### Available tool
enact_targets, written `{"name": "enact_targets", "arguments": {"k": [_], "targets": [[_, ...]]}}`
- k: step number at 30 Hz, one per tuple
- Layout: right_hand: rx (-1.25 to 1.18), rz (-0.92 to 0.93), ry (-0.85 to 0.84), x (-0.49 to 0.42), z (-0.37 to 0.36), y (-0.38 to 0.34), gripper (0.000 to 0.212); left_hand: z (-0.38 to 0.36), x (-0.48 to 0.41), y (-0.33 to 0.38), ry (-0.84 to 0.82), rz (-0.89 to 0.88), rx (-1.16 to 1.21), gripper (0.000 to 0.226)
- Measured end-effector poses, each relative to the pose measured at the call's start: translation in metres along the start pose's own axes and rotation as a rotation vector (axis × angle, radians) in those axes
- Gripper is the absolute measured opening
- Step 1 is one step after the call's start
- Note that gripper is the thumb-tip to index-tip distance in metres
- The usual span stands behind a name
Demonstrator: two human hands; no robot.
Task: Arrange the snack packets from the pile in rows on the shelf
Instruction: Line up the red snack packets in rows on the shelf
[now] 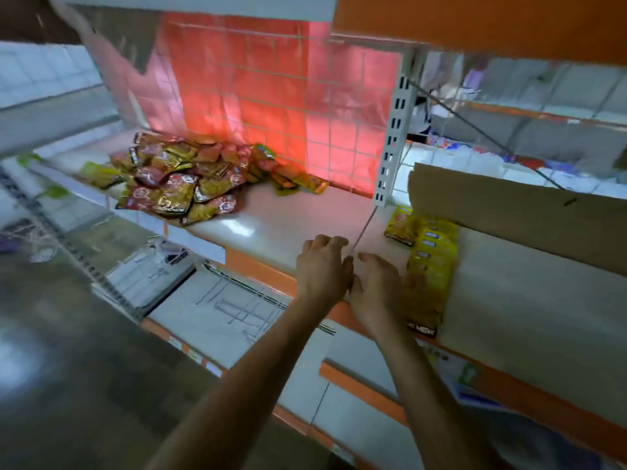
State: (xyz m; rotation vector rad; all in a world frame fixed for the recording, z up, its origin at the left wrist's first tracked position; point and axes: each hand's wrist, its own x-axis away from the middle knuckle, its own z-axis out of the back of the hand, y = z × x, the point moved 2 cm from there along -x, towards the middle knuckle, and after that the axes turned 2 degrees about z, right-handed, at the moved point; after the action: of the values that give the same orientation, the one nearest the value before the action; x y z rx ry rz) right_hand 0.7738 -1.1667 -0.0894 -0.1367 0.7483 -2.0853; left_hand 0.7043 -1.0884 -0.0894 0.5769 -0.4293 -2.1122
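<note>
**One row done, pile remains**

Red-and-yellow foil snack packets (190,178) lie heaped back-left on the white shelf board (305,212). One yellow packet row (429,266) stands right. Between them, the left hand (322,266) and right hand (376,286) are loosely curled, empty.

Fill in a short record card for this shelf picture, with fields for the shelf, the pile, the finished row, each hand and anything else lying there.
Shelf: pale board, orange front edge
Pile: red and yellow snack packets, heaped at the back left
Row: yellow packets, lined front to back, right of both hands
Left hand: empty, fingers loosely curled, near the front edge
Right hand: empty, relaxed, beside the row; contact unclear
Also there: cardboard sheet, right of the row
</note>
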Motion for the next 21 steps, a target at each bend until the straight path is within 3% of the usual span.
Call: {"name": "enact_targets", "arguments": {"k": [9, 21], "targets": [[-0.116, 0.079, -0.051, -0.031, -0.049, -0.076, 0.041, 0.048, -0.030, -0.080, 0.112, 0.122, -0.027, 0.042], [-0.159, 0.096, -0.198, -0.135, -0.132, -0.151, 0.036, 0.079, -0.114, -0.192, 0.080, 0.334, -0.211, 0.042]]}}
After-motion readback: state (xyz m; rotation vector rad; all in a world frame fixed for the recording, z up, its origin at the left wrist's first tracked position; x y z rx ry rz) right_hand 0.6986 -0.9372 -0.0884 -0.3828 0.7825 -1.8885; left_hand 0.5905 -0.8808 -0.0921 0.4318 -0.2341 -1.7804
